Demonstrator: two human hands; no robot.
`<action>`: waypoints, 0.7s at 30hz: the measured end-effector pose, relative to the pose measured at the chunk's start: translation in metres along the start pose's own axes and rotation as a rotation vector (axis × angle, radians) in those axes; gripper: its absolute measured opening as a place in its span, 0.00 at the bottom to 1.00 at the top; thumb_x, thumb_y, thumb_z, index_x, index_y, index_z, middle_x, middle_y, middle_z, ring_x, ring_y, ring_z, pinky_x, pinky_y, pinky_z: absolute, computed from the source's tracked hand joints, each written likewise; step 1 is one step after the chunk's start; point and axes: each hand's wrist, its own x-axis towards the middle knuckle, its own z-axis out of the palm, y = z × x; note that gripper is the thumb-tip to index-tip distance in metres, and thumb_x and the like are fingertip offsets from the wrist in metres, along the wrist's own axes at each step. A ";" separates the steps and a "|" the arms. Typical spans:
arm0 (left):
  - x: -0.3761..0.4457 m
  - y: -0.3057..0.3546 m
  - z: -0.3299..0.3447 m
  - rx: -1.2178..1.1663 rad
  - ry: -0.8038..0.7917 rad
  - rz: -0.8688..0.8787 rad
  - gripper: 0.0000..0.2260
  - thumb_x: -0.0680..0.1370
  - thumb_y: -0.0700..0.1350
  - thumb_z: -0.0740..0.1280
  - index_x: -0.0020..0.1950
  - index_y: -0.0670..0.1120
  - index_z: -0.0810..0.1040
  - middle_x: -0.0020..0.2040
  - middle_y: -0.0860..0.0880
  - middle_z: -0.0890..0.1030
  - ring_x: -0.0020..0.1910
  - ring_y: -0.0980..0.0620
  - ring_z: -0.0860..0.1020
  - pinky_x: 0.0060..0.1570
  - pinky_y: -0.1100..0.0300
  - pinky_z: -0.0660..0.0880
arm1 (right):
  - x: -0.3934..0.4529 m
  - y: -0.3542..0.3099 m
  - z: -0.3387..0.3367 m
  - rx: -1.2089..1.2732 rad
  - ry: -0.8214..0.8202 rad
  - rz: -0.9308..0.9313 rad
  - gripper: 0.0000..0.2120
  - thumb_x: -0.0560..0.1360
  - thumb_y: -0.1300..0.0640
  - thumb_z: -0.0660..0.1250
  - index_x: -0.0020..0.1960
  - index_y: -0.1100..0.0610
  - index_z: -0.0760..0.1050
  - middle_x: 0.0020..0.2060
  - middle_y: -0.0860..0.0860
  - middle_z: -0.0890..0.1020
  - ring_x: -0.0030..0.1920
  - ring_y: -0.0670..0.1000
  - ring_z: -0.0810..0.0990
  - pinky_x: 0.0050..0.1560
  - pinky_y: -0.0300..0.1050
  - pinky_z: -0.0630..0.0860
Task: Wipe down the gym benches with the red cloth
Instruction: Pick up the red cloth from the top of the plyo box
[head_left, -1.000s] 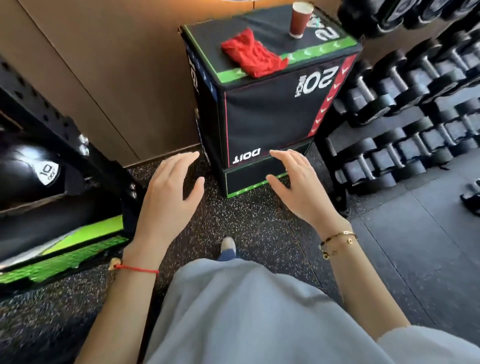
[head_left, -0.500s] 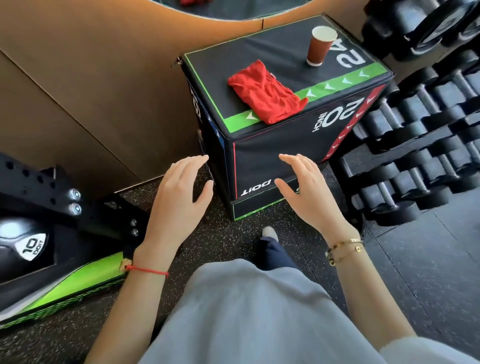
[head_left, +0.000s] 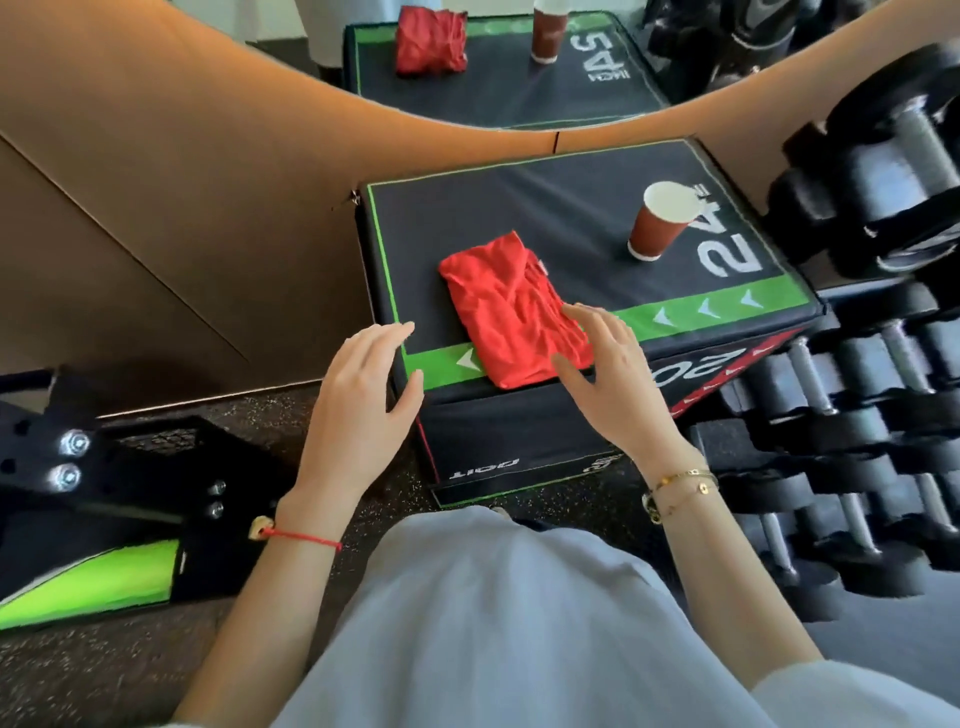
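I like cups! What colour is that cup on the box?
The cup is reddish-brown, white inside; head view.

- A tan panelled wall rises behind.
- A mirror is set into it.
- The floor is dark speckled rubber.
- A rack of black dumbbells stands at right.

Dumbbells blurred; rack cut off.

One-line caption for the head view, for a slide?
Open right hand reaches the red cloth on the plyo box.
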 end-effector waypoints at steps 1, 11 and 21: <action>0.006 0.003 0.007 0.006 0.010 -0.015 0.20 0.79 0.45 0.65 0.71 0.46 0.71 0.68 0.48 0.75 0.71 0.51 0.68 0.73 0.55 0.64 | 0.011 0.007 -0.002 0.005 -0.007 -0.009 0.22 0.76 0.57 0.67 0.69 0.59 0.69 0.66 0.53 0.73 0.69 0.54 0.68 0.70 0.49 0.64; 0.029 0.009 0.055 0.052 0.028 -0.147 0.20 0.79 0.42 0.66 0.71 0.43 0.71 0.67 0.46 0.75 0.71 0.48 0.68 0.72 0.52 0.65 | 0.080 0.049 0.017 0.061 -0.146 -0.013 0.27 0.75 0.57 0.66 0.72 0.61 0.64 0.67 0.56 0.71 0.69 0.57 0.66 0.70 0.47 0.61; 0.041 -0.013 0.083 0.123 -0.051 -0.151 0.19 0.80 0.43 0.64 0.71 0.42 0.71 0.69 0.46 0.73 0.73 0.48 0.67 0.74 0.52 0.63 | 0.099 0.057 0.056 -0.082 -0.250 0.107 0.41 0.72 0.43 0.68 0.76 0.62 0.55 0.70 0.59 0.67 0.70 0.61 0.63 0.71 0.53 0.60</action>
